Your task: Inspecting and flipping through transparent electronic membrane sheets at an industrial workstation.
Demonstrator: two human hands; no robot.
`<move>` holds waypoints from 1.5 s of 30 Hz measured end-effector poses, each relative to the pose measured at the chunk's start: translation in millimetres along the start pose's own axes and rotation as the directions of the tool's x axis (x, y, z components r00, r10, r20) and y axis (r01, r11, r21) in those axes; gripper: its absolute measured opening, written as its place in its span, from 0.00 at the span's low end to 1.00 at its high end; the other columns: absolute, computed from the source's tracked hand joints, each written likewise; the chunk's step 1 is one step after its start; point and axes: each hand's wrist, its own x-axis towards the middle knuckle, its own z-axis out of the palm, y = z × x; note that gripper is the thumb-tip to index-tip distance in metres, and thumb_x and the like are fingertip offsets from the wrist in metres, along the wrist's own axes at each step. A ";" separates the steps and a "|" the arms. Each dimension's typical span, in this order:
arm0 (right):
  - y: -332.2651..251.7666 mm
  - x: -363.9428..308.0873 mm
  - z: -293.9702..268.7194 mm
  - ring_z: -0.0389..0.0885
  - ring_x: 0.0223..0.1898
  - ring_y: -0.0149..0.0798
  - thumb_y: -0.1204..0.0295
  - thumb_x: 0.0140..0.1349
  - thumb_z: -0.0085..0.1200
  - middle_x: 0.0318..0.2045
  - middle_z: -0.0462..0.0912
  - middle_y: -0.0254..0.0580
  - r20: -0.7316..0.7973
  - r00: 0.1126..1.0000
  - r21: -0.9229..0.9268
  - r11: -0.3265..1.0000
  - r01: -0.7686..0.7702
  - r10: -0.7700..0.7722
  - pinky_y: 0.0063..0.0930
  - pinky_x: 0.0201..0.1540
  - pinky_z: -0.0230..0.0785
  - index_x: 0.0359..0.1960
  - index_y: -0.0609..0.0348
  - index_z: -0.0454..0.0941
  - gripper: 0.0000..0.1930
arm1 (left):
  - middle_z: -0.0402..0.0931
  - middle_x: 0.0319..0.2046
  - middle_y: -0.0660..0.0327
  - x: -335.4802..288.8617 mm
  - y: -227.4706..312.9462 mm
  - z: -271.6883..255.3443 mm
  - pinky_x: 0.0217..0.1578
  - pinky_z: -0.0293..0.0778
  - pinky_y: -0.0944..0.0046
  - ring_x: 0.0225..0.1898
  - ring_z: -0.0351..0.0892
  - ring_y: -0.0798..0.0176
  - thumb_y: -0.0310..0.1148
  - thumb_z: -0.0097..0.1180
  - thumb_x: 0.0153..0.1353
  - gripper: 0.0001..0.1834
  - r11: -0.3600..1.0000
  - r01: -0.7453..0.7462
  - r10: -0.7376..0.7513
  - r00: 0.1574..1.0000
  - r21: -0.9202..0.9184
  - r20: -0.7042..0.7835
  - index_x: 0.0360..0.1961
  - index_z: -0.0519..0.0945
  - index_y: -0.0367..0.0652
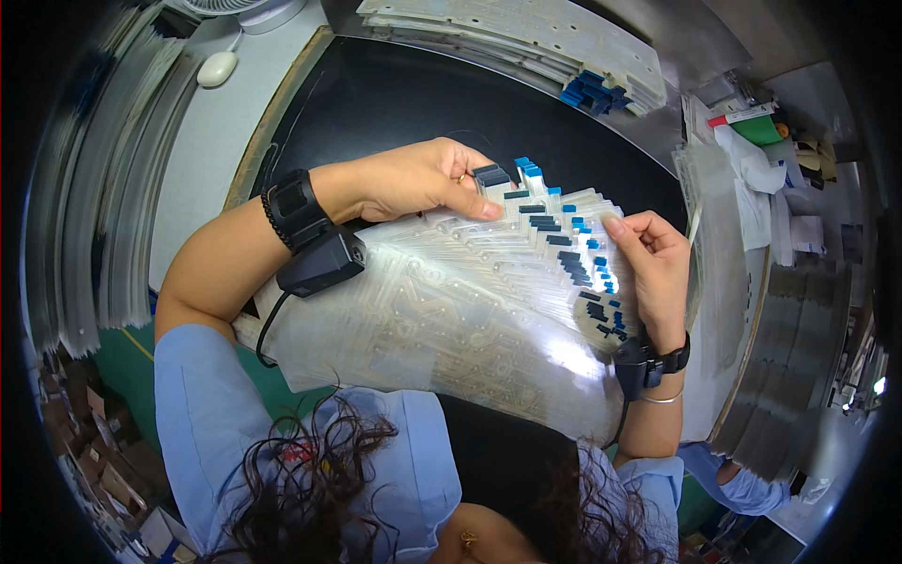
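Note:
A fanned stack of clear, flexible circuit sheets [404, 310] with printed traces lies across my front and over the near edge of the dark work surface [376, 103]. Short connector tails with black and blue ends [564, 254] step along its far right side. My left hand [432, 179] is closed on the far edge of the stack, thumb on top beside the black tail ends, its other fingers partly hidden. At the right edge, my right hand [655, 258] pinches the sheets between thumb and fingers. A strapped black device sits on each wrist.
Behind the work surface lies a pile of pale sheets [526, 42] with blue tails. Tall sheet stacks [136, 188] stand at left, more [780, 348] at right. A white mouse [217, 69] rests at far left. Another person's blue sleeve [738, 479] shows at lower right.

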 end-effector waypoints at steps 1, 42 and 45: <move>-0.8 -0.4 -1.9 0.75 0.24 0.18 0.74 0.58 0.59 0.24 0.81 0.32 0.031 0.999 0.030 0.999 -0.023 0.022 0.10 0.29 0.66 0.30 0.64 0.78 0.06 | 0.80 0.39 0.54 1.3 -0.8 -0.4 0.33 0.77 0.76 0.37 0.80 0.73 0.27 0.58 0.59 0.18 0.999 -0.023 0.023 1.000 -0.044 0.010 0.50 0.74 0.35; -1.8 -14.5 -5.4 0.77 0.30 0.21 0.74 0.60 0.57 0.29 0.82 0.35 0.048 0.998 0.033 0.998 -0.049 0.047 0.13 0.35 0.70 0.38 0.67 0.78 0.08 | 0.80 0.38 0.58 4.2 4.9 6.8 0.32 0.78 0.78 0.34 0.81 0.74 0.22 0.49 0.61 0.12 0.998 -0.001 0.008 0.994 0.065 -0.111 0.45 0.77 0.35; -2.0 -14.5 -5.0 0.76 0.29 0.20 0.74 0.60 0.57 0.28 0.81 0.35 0.017 1.000 -0.085 0.996 0.010 -0.008 0.13 0.34 0.68 0.37 0.68 0.78 0.08 | 0.79 0.41 0.58 2.6 3.3 -2.7 0.40 0.77 0.74 0.38 0.80 0.71 0.21 0.50 0.59 0.14 0.999 -0.005 0.005 1.000 -0.046 -0.002 0.47 0.77 0.35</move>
